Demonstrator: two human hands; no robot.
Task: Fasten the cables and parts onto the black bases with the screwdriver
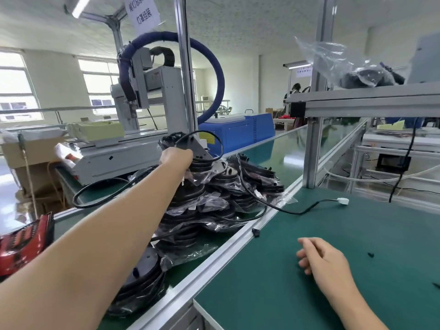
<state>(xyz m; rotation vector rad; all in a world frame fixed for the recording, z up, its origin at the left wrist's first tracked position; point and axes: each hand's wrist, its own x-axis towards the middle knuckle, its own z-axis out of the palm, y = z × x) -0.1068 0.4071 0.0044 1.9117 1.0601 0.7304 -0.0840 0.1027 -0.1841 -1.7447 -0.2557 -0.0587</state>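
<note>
A heap of black round bases (214,198), many in clear plastic bags with black cables, lies on the green conveyor strip left of my bench. My left hand (177,157) reaches far out over the top of the heap and grips a black base with its cable (200,148), held tilted above the pile. My right hand (321,256) rests on the green bench mat with fingers loosely curled and nothing in it. A black cable with a white connector (342,201) trails from the heap onto the mat. No screwdriver is visible.
An aluminium rail (238,244) separates the conveyor from the green mat (357,270). A frame post (312,151) stands at the mat's far corner under a shelf with bagged parts (364,75). A white machine (142,115) sits behind the heap. A red box (23,244) lies at left.
</note>
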